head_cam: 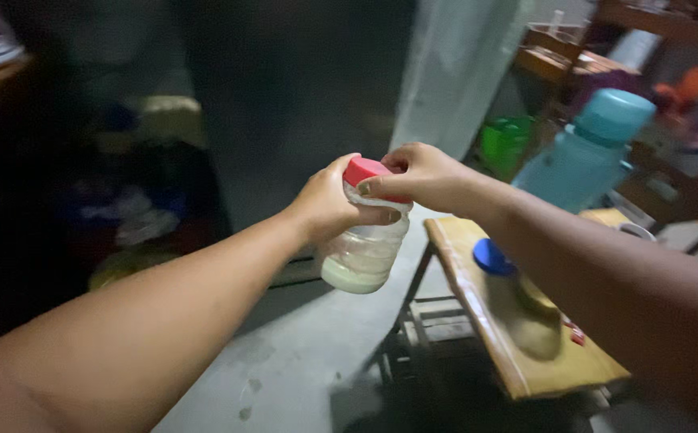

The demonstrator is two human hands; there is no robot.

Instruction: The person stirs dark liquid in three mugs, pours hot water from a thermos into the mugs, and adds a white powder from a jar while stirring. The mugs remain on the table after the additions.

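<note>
Clear plastic jar [365, 248] with a red lid [365, 171], held in the air in front of me over grey floor [301, 353], just left of a wooden table [525, 361]. Contents: a pale, off-white layer at the bottom, the rest of the body looking empty. Axis: roughly upright, tilted a little, lid end up and toward my right. Left hand [329, 204]: wrapped around the shoulder of the jar just under the lid, fingers closed on it, carrying its weight. Right hand [421, 176]: comes in from the right and sits on top, fingers closed around the lid, thumb across its near edge. Both hands meet at the neck, touching or nearly so; the left is on the body, the right is on the cap, so the lid lies directly inside my right grip and the body hangs below the left. Table, right of the jar: a blue round lid [489, 256] lying on the board, partly hidden behind my right forearm, with a brownish item beside it too blurred to identify. Farther back on the right: a large light-blue bottle [585, 152] with a teal cap, standing upright, and a green container [505, 140] near it. Background left: dark, cluttered, indistinct.
</note>
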